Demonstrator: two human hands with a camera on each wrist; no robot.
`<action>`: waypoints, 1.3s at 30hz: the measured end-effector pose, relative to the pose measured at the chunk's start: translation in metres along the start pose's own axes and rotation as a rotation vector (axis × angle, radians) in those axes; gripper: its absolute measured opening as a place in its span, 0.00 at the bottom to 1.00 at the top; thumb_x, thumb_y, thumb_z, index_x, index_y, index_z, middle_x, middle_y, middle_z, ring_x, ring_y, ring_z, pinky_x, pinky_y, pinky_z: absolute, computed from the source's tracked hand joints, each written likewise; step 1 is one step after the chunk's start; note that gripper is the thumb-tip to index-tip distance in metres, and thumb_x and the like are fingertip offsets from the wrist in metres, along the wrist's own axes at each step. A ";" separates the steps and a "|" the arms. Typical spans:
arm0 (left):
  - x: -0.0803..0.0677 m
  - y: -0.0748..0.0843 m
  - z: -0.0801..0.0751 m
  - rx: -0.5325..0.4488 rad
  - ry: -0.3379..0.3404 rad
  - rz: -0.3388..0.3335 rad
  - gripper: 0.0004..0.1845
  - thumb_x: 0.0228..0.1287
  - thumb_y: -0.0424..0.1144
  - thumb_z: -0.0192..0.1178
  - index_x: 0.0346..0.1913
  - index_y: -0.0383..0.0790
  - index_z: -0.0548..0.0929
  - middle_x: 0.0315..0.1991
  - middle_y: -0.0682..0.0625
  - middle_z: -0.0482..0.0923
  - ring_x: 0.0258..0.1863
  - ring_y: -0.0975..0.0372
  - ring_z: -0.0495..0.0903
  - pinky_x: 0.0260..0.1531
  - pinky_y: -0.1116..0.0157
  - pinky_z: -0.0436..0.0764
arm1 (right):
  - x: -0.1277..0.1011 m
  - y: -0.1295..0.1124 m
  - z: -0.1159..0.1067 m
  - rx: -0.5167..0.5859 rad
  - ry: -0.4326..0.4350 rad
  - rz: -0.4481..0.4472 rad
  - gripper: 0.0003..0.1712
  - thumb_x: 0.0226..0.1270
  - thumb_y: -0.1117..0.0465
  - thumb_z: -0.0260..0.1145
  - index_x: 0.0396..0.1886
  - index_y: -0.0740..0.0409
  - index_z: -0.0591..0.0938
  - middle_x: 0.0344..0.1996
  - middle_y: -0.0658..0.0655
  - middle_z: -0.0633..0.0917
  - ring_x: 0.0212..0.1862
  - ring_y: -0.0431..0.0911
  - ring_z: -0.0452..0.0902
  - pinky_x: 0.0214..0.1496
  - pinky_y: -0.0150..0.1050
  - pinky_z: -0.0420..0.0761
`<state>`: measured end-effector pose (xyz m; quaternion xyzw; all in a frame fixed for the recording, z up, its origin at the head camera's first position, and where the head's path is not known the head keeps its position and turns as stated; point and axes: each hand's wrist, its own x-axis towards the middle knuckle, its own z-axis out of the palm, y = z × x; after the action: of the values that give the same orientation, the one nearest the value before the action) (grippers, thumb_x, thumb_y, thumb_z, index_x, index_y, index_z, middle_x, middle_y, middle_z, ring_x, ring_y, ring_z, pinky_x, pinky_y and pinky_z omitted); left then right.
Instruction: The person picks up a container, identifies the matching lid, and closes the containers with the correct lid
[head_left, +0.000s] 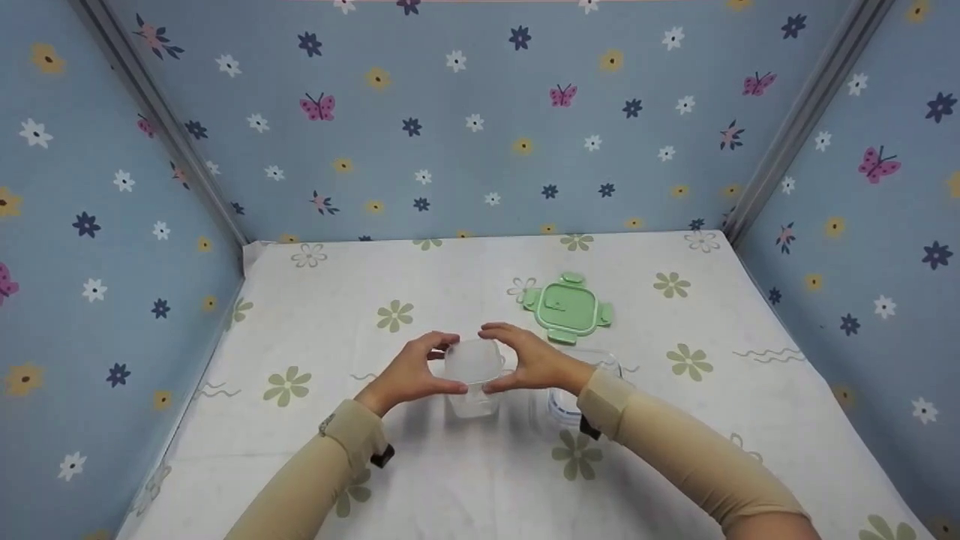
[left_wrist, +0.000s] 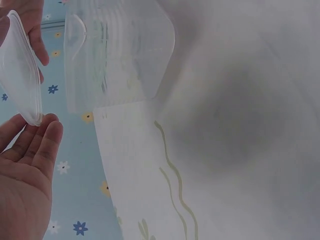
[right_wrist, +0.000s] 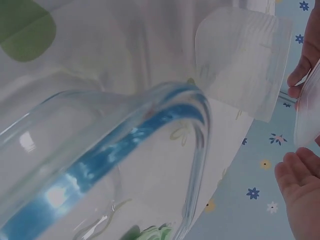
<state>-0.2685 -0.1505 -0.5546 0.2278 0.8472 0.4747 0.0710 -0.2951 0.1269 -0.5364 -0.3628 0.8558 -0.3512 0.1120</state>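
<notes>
A translucent white lid (head_left: 473,361) is held level by both hands over a clear plastic container (head_left: 474,405). My left hand (head_left: 414,372) grips its left edge, fingers at the far side and thumb at the near side. On the opposite edge, my right hand (head_left: 534,361) holds it the same way. In the left wrist view a gap shows between the lid (left_wrist: 22,70) and the ribbed container (left_wrist: 120,55), which stands upright on the cloth. Both palms face inward, and the right wrist view shows fingertips (right_wrist: 295,162) right at the lid's rim.
Beneath my right wrist stands a clear glass container (head_left: 611,360) with a blue band (right_wrist: 115,145) close to the right wrist camera. Behind it lies a green lid (head_left: 568,309) with flaps unfolded. A white flowered cloth (head_left: 300,442) covers the table, and patterned walls (head_left: 480,150) enclose it.
</notes>
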 end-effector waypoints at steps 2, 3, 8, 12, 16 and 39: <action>0.000 -0.001 0.001 -0.003 -0.005 0.018 0.45 0.53 0.45 0.87 0.71 0.33 0.78 0.69 0.39 0.80 0.67 0.45 0.81 0.72 0.44 0.81 | 0.001 0.000 0.001 -0.003 -0.012 0.006 0.54 0.59 0.44 0.85 0.79 0.61 0.73 0.81 0.65 0.71 0.82 0.63 0.65 0.85 0.64 0.65; -0.001 -0.001 0.001 -0.003 -0.010 0.026 0.45 0.53 0.45 0.87 0.71 0.33 0.78 0.69 0.39 0.80 0.67 0.45 0.81 0.72 0.44 0.80 | 0.001 0.000 0.001 -0.008 -0.020 0.011 0.54 0.59 0.44 0.85 0.79 0.61 0.73 0.81 0.65 0.72 0.83 0.62 0.65 0.85 0.63 0.65; -0.001 -0.004 0.004 0.003 -0.029 0.032 0.46 0.51 0.49 0.88 0.70 0.34 0.78 0.69 0.41 0.80 0.69 0.47 0.79 0.73 0.45 0.79 | 0.001 0.001 0.004 -0.020 -0.041 0.025 0.53 0.60 0.46 0.85 0.79 0.63 0.74 0.79 0.65 0.75 0.81 0.61 0.68 0.85 0.60 0.66; -0.003 -0.006 0.006 0.006 -0.033 0.025 0.47 0.50 0.48 0.88 0.71 0.35 0.78 0.69 0.43 0.80 0.70 0.49 0.78 0.74 0.46 0.78 | 0.001 0.000 0.007 -0.019 -0.042 0.019 0.51 0.59 0.47 0.86 0.77 0.64 0.75 0.76 0.65 0.78 0.80 0.61 0.71 0.84 0.60 0.69; -0.004 -0.009 0.010 0.011 -0.041 0.046 0.45 0.52 0.43 0.87 0.71 0.34 0.77 0.69 0.41 0.79 0.70 0.48 0.78 0.74 0.45 0.78 | 0.001 0.000 0.010 -0.037 -0.049 0.014 0.52 0.58 0.48 0.86 0.76 0.66 0.75 0.75 0.66 0.78 0.78 0.62 0.72 0.82 0.61 0.71; -0.007 -0.016 0.015 0.101 -0.087 0.044 0.51 0.51 0.50 0.88 0.74 0.31 0.74 0.69 0.44 0.77 0.71 0.50 0.77 0.73 0.47 0.79 | 0.003 -0.003 0.023 -0.132 -0.092 0.066 0.52 0.57 0.47 0.87 0.77 0.63 0.75 0.75 0.64 0.77 0.78 0.59 0.72 0.83 0.55 0.71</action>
<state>-0.2621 -0.1494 -0.5762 0.2703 0.8609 0.4224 0.0857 -0.2852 0.1117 -0.5512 -0.3568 0.8825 -0.2733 0.1384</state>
